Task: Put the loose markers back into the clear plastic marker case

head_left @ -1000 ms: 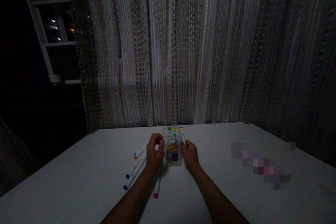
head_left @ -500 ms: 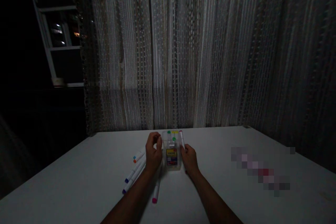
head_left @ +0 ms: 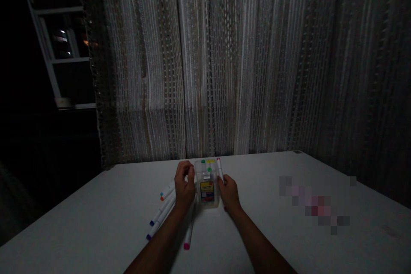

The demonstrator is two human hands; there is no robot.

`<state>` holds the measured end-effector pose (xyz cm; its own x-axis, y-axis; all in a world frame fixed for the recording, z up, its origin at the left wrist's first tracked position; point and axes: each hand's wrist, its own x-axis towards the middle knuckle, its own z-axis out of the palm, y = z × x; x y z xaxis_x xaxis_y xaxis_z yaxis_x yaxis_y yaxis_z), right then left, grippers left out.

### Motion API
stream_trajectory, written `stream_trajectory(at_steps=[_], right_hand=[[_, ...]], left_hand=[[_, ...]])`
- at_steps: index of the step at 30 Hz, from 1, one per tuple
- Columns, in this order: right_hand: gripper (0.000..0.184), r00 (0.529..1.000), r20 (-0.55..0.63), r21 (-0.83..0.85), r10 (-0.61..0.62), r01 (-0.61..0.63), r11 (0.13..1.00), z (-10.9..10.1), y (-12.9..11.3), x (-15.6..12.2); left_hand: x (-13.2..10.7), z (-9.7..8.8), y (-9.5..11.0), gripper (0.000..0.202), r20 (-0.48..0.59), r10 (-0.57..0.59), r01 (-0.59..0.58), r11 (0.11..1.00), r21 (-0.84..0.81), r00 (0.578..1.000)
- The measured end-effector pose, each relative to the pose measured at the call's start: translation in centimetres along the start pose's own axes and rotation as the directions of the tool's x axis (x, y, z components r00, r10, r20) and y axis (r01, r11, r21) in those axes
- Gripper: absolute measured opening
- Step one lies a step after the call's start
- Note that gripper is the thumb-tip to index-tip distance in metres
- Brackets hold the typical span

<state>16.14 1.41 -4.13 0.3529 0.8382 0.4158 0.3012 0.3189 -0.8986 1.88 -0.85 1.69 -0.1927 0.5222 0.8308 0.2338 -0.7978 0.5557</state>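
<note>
While little has shifted, the left hand (head_left: 184, 186) clasps the clear marker case (head_left: 207, 192) between both hands, and the right hand (head_left: 230, 192) pinches a red-capped marker (head_left: 219, 168) upright against it; loose markers (head_left: 159, 213) lie beyond the left hand.

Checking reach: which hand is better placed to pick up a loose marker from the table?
Probably left: the left hand sits beside the loose markers; the right hand, across the marker case, grips a red-capped marker.

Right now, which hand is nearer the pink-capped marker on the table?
Left. The left hand is just beyond the pink-capped marker; the right hand is across the clear box.
</note>
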Motion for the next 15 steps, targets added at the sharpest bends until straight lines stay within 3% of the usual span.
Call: stream_trajectory(at_steps=[4,10,15], right_hand=[[0.027,1.0,-0.008,-0.005,-0.001,0.001,1.0,0.1,0.2,0.1],[0.027,1.0,-0.01,-0.026,0.011,-0.011,1.0,-0.1,-0.3,0.0],[0.028,1.0,-0.01,-0.035,0.012,-0.013,0.999,-0.2,-0.4,0.0]], left_hand=[[-0.3,0.2,0.1,0.017,0.009,-0.004,0.004,1.0,-0.005,1.0],[1.2,0.2,1.2,0.016,-0.067,-0.045,0.04,0.997,-0.069,0.997],[0.3,0.5,0.5,0.015,-0.022,0.0,0.0,1.0,-0.012,1.0]])
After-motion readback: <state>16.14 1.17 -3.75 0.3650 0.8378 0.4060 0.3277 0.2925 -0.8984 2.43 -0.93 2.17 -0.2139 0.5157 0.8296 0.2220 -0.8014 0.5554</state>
